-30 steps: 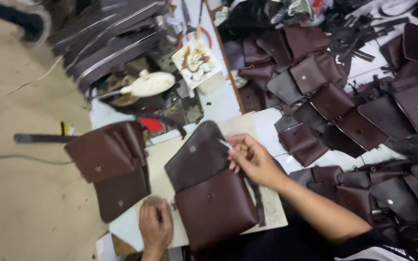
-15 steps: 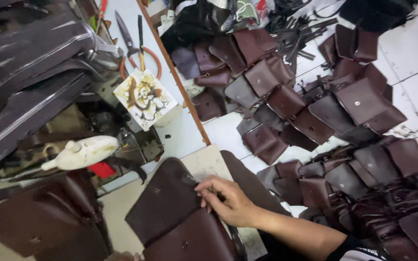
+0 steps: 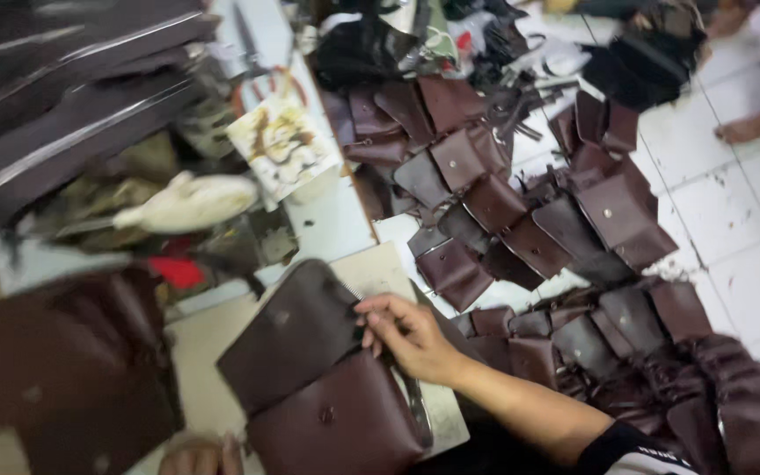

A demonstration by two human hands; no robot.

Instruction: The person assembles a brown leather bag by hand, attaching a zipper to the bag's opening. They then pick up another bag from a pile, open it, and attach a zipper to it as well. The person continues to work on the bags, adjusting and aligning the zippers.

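Pinching the brown leather bag [image 3: 310, 378] at its flap edge, our right hand [image 3: 411, 339] sits right of its bench-diagonal length, left hand [image 3: 200, 457] barely visible, grip unclear.

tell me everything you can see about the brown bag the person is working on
The brown bag looks like dark leather or imitation leather with a smooth, slightly shiny surface. It lies flat on a pale board, its flap opened up and away, showing a small round snap on the flap and another on the front panel. A zipper runs along the upper right edge. The right hand pinches that edge near the fold. The left hand touches the bag's lower left corner, mostly out of frame.
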